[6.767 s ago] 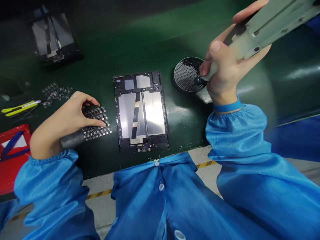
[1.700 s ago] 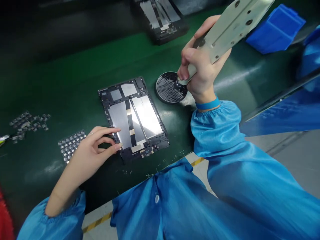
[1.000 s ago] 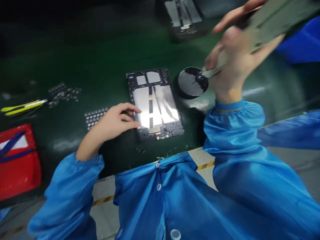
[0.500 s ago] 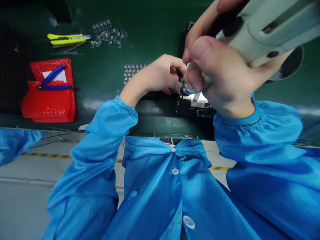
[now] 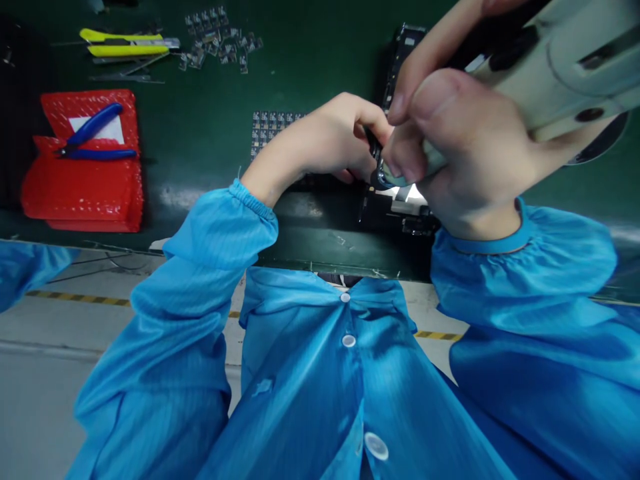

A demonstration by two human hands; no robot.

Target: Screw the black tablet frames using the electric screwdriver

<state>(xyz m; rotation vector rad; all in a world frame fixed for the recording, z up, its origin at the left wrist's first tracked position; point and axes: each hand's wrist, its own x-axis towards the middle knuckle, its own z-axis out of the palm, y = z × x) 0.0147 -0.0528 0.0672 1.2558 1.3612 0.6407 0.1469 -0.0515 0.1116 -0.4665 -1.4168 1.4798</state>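
From the head camera, the right hand [image 5: 465, 153] fills the upper right of the picture, its fingers wrapped tightly round a pale grey power screwdriver [image 5: 565, 60] whose body slants up and off to the right. The tool's tip points down at the near end of an opened tablet [image 5: 400, 200] that lies on the green table [image 5: 200, 133] — only the tablet's near edge and a strip of its far left corner show, the rest being hidden behind both hands.

The left hand [image 5: 325, 140] sits just left of the right one, touching it, with fingers curled down onto the tablet's left side. Whether it pinches some small part there cannot be told, since the fingertips are hidden.

Behind the left hand, farther out on the table, lies a small sheet of tiny parts [image 5: 273, 125] in rows. Well to the far left is a loose heap of similar parts [image 5: 220, 41], and beside that a yellow knife [image 5: 130, 45]. At the left edge a red pouch [image 5: 80, 180] carries blue-handled pliers [image 5: 93, 137] — lying on top of it. A dark round dish [image 5: 600, 137] peeks out behind the screwdriver on the right. Blue sleeves and a buttoned blue coat [image 5: 345, 373] take up the near half.
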